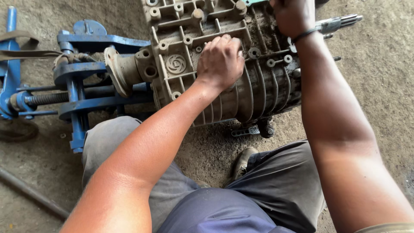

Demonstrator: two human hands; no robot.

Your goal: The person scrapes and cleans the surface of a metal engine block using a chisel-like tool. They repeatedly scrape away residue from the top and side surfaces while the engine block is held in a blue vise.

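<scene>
At the far left, a blue steel stand lies on the dirt floor, its threaded rod and flat arms reaching rightward to the nose of a grey, grimy gearbox casing. A worn strap drapes over the stand's upper left part, and a dark bar lies slantwise on the floor toward the lower left corner.

The gearbox casing rests on the floor just ahead of the person's knees, its round flanged end touching the stand's arms and its ribbed belly turned toward the camera. The left hand sits on the casing's upper face, near the middle, fingers curled tight into a fist-like grip against the metal; what they pinch, if anything, is hidden beneath the knuckles, so it may be only a pressing hold.

Farther right, the right hand lies on the casing's top right end at the frame's upper edge, wearing a dark band at the wrist. Its fingers are cut off by the frame, so I cannot tell whether they are closed. Just beside it, a splined shaft juts out to the right. Below the casing, a shoe shows between the grey trouser legs.
</scene>
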